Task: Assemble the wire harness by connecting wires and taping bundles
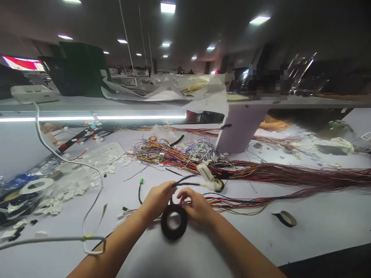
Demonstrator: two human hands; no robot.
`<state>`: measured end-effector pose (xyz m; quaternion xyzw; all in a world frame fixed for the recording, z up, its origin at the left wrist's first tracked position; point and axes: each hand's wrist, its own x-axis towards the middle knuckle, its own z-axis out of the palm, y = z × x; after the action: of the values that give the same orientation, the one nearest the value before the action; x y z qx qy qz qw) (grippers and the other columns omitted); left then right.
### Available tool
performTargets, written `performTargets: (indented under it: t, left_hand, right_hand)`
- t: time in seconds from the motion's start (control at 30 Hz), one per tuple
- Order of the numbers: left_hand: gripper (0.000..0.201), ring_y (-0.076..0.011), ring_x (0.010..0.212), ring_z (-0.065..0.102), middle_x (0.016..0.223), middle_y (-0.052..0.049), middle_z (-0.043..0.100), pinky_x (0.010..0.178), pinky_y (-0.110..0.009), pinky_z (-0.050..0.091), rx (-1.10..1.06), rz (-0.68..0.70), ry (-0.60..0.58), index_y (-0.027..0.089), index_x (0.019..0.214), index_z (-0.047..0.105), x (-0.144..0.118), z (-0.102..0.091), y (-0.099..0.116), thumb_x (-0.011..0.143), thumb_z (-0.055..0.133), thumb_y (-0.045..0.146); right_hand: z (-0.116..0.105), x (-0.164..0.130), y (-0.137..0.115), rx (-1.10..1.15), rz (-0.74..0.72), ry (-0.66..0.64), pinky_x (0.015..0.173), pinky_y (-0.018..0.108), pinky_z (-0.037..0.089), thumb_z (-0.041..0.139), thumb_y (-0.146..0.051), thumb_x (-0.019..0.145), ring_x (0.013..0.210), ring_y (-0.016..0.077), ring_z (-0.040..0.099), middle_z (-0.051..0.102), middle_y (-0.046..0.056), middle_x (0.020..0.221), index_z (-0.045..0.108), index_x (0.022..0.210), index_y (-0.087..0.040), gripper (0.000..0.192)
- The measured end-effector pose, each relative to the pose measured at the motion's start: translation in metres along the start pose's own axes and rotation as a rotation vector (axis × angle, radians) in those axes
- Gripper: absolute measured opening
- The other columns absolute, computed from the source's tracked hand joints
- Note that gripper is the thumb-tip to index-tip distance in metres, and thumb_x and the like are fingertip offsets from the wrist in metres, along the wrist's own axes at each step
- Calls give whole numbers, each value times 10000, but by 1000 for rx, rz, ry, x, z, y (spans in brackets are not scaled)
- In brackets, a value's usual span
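My left hand is closed, pinching a thin black-wrapped cable between thumb and fingers. From there the cable runs right towards a blurred white connector. A roll of black tape hangs upright just below both hands, with a short strip rising to the left fingertips. My right hand has bent fingers and is slightly blurred; its thumb side meets the roll's upper right edge. Left of my left hand lies a cable end with a green connector. Loose red and black wires pass behind my right hand.
A large wire bundle stretches across the table to the right. White connectors lie scattered at left, near a white cord. A curled tape strip rests at right. An upright panel supports the shelf; another person's hand is beyond.
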<state>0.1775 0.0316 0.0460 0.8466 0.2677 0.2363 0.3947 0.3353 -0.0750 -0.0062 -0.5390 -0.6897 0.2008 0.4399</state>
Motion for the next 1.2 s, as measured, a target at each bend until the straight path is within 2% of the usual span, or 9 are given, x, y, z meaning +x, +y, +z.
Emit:
performTargets:
  t: [0.17, 0.33, 0.5, 0.57, 0.7, 0.83, 0.93, 1.07, 1.2]
  left_hand:
    - [419, -98, 426, 531, 833, -13, 629, 404, -228, 409, -209, -245, 163, 210, 1033, 516, -10, 8, -18, 930, 267, 531]
    - [457, -150, 579, 598, 680, -12, 636, 530, -244, 466, -380, -431, 30, 159, 797, 617, -32, 15, -20, 825, 498, 599]
    - [424, -188, 661, 640, 689, -30, 693, 650, -282, 509, -353, -445, 21, 178, 779, 643, -44, 19, -20, 848, 491, 568]
    - [369, -193, 705, 649, 744, -43, 711, 696, -290, 521, -224, -307, 20, 187, 854, 684, -45, 15, -17, 870, 496, 504]
    - [398, -204, 778, 647, 857, -85, 713, 706, -286, 545, 213, 225, 56, 196, 879, 751, -44, 5, 1, 892, 435, 438]
    - [223, -202, 926, 633, 892, -35, 733, 933, -341, 458, 474, 635, 78, 249, 855, 728, -40, 1, 8, 899, 510, 243]
    - [182, -175, 779, 615, 733, -3, 690, 885, -338, 443, 625, 792, 6, 230, 836, 657, -36, 3, -3, 901, 500, 168]
    - [186, -179, 672, 582, 718, -17, 668, 645, -288, 417, 696, 640, -117, 224, 786, 605, -30, 8, -23, 900, 472, 164]
    - [210, -190, 655, 604, 709, -20, 674, 589, -277, 385, 553, 222, -107, 231, 780, 599, -23, 11, -30, 920, 447, 263]
  right_hand:
    - [17, -17, -3, -75, -231, 26, 952, 405, 435, 595, -158, 836, 1095, 214, 558, 583, 73, 1233, 545, 1192, -262, 374]
    - [24, -13, 1, 250, -25, 68, 857, 332, 492, 567, -264, 888, 933, 180, 626, 660, 44, 1020, 580, 1049, -231, 165]
    - [1, -8, 23, 310, 304, 8, 696, 298, 525, 481, -325, 915, 779, 173, 654, 677, 34, 912, 480, 1162, -201, 277]
    - [-11, 7, 34, 162, 262, -79, 736, 312, 522, 509, -313, 879, 837, 189, 657, 678, 45, 971, 487, 1197, -191, 341]
    - [-17, 62, 39, -27, 90, -226, 900, 321, 452, 607, -247, 781, 996, 210, 620, 679, 21, 1068, 629, 1082, -224, 303]
    - [21, 109, 19, -151, -76, -410, 823, 276, 462, 644, -170, 733, 895, 188, 629, 715, -9, 935, 690, 877, -230, 162]
    - [50, 117, 10, -236, -142, -517, 679, 257, 480, 681, -113, 669, 677, 168, 618, 701, -7, 700, 655, 665, -204, 95]
    - [38, 86, 15, -303, -128, -339, 763, 295, 491, 663, -138, 692, 784, 191, 632, 713, 16, 847, 658, 890, -215, 212]
    - [-4, 27, 19, -300, -83, -125, 742, 281, 506, 481, -113, 783, 803, 173, 631, 675, 43, 862, 608, 942, -199, 221]
